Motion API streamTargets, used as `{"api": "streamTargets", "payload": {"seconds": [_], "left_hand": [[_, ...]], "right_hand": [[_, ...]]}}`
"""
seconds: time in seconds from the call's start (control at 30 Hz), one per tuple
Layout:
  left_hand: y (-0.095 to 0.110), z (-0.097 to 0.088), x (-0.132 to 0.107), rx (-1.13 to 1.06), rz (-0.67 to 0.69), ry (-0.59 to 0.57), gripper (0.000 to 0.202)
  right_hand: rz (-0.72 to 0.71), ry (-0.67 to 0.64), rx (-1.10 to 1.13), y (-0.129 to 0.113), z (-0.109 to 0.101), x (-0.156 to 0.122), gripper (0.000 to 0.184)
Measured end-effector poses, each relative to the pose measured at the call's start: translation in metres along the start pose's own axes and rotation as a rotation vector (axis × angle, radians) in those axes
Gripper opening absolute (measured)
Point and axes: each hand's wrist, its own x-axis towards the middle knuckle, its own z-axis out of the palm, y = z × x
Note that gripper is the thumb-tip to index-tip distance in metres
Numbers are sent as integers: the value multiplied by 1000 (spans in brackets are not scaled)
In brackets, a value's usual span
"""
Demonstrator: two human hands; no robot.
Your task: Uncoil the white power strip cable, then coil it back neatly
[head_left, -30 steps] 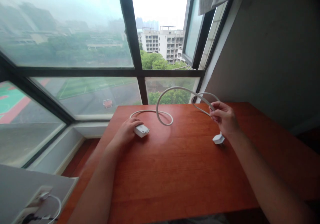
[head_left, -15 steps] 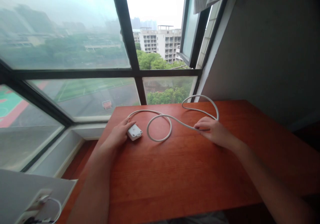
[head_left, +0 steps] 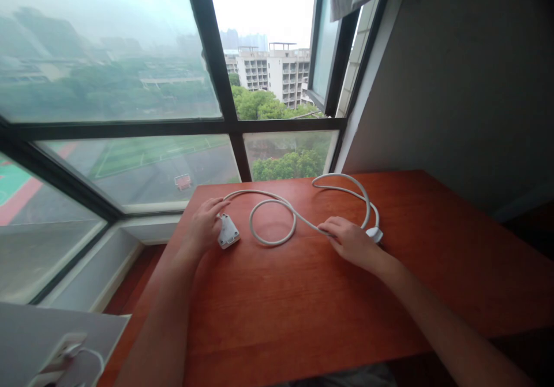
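Observation:
A white cable [head_left: 277, 205] lies in loops on the reddish wooden table [head_left: 303, 300]. One end carries a white square socket block [head_left: 227, 231], the other a white plug [head_left: 374, 234]. My left hand [head_left: 203, 225] rests on the left side of the socket block, fingers curled on its edge and top. My right hand [head_left: 352, 243] lies on the cable near the plug, fingers closed over the cord and pressing it to the table.
A large window with dark frames [head_left: 234, 124] runs behind the table. A grey wall [head_left: 454, 87] stands on the right. A white outlet with a thin cord [head_left: 69, 352] sits at the lower left on a grey ledge.
My right hand came down from holding the cable lifted and moved left; the raised loop now lies flat on the table. The socket block slid left and turned under my left hand.

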Motion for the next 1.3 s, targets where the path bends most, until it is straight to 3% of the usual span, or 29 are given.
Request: {"api": "streamTargets", "payload": {"seconds": [0.07, 0.17, 0.27, 0.37, 0.47, 0.6, 0.67, 0.8, 0.9, 1.0, 1.1, 1.23, 1.3], "left_hand": [[26, 5, 2, -69, -14, 44, 39], [59, 16, 3, -113, -39, -89, 40], [73, 26, 1, -40, -9, -121, 38], [72, 30, 0, -11, -36, -100, 31], [70, 30, 0, -15, -35, -153, 24], [75, 31, -1, -30, -23, -154, 25], [77, 32, -1, -38, -13, -137, 27], [79, 35, -3, -31, -6, -121, 29], [78, 37, -3, -20, -15, -116, 30], [77, 38, -3, -18, -22, -114, 29], [77, 39, -4, -26, -23, -123, 29], [75, 40, -5, 1, -42, -167, 27], [75, 41, -6, 34, -58, -201, 25]], "right_hand": [[-7, -6, -32, -7, -3, 1, 33], [-18, -4, -35, -17, -10, 2, 33], [-14, -13, 24, -23, -21, 3, 32], [-7, -26, 109, -24, -32, 3, 31], [6, -35, 153, -22, -41, 3, 29], [10, -61, 145, -9, -55, 5, 33], [-6, 19, 101, 3, -64, 11, 32], [107, 355, -87, 30, -81, 32, 29], [146, 267, -172, 37, -80, 55, 32], [182, 119, -48, 31, -69, 76, 28], [200, 91, 41, 23, -68, 92, 19], [209, 108, 160, 23, -96, 94, 25], [257, 247, 454, 24, -118, 86, 26]]}}
